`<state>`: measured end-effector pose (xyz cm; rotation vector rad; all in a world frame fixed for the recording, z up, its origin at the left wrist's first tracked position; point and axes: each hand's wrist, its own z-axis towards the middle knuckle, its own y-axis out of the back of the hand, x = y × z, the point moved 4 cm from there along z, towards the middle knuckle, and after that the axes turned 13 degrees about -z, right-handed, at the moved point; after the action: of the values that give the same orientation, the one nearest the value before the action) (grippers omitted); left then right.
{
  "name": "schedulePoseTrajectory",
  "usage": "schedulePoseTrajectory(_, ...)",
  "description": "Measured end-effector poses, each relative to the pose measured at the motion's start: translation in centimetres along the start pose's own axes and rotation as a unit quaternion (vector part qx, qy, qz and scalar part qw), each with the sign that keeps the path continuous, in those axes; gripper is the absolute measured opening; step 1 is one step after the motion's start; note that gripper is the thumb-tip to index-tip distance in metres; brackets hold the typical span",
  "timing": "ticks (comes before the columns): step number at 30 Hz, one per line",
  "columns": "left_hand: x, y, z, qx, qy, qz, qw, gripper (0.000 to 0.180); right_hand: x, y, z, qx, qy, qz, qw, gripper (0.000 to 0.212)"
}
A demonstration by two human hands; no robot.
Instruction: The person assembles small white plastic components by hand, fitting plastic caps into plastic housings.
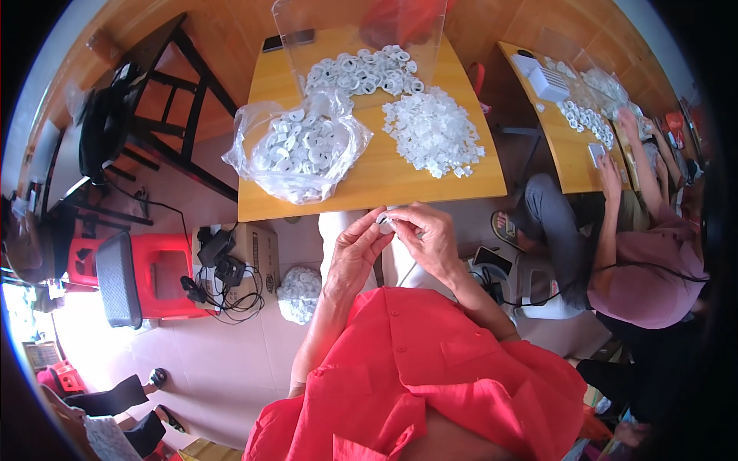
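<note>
Between the fingertips of my left hand (358, 247) and my right hand (424, 237) is a small round white plastic part (386, 225). Both hands pinch it just off the table's near edge, above my lap. On the wooden table (361, 201), a clear plastic bag (244, 157) lies opened at the left, filled with white round parts (301, 150). To its right spreads a heap of small translucent pieces (434, 132). Farther back, a pile of white ring-shaped parts (361, 71) rests against a clear plastic bin. Fingers cover much of the held part.
At left stand a red plastic stool (165, 269) and a cardboard box (257, 253) with black cables on it. A full bag (299, 294) sits on the floor by my left leg. Other people work at a second table (565, 157) on the right.
</note>
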<state>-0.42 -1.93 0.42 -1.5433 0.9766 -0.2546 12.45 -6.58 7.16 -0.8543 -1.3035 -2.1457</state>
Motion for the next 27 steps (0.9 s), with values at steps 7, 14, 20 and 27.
schedulePoseTrajectory(7, 0.05, 0.10, 0.04, -0.001, 0.001, -0.008, 1.000, 0.031, -0.28, -0.20, -0.04, -0.009, -0.013, 0.020, 1.000, 0.018)
schedulePoseTrajectory(14, -0.03, 0.08, -0.04, 0.005, 0.003, 0.003, 1.000, 0.030, 0.09, -0.04, 0.03, 0.007, 0.026, -0.028, 0.999, 0.019)
schedulePoseTrajectory(20, -0.08, -0.23, 0.24, -0.016, 0.000, 0.011, 1.000, 0.031, -0.59, 0.08, 0.17, 0.018, -0.030, 0.040, 0.999, 0.019)
schedulePoseTrajectory(27, -0.29, -0.59, 0.13, 0.010, 0.011, -0.015, 1.000, 0.031, 0.13, 0.30, 0.22, -0.006, 0.000, 0.013, 1.000, 0.020)
